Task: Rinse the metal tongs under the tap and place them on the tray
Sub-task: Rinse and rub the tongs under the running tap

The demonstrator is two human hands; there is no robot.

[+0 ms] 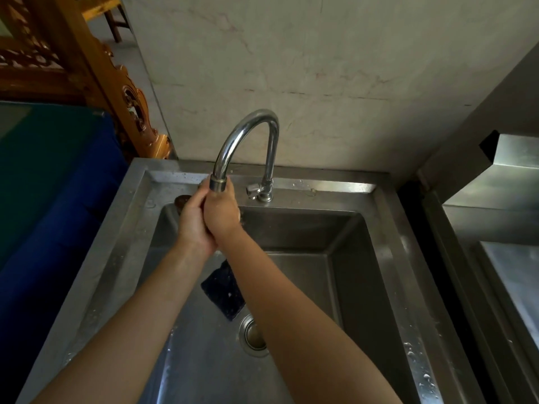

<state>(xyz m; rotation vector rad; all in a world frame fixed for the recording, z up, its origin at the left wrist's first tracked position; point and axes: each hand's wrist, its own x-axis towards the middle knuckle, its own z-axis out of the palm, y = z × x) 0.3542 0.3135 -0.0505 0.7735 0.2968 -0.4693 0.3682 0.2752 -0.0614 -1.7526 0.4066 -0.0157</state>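
Observation:
Both my hands meet right under the spout of the chrome tap (248, 126), over the steel sink (388, 228). My left hand (194, 221) wraps its fingers round my right hand (223, 212), whose fingers point up at the spout. Nothing can be seen between the hands. No metal tongs and no tray are in view. I cannot make out a stream of water.
A dark sponge (223, 293) lies on the sink floor beside the drain (254, 335). The tap lever (253, 189) sits on the back ledge, and a small brown object (181, 201) on the left corner. Steel counters (510, 176) stand at the right, a blue-covered surface (58, 185) at the left.

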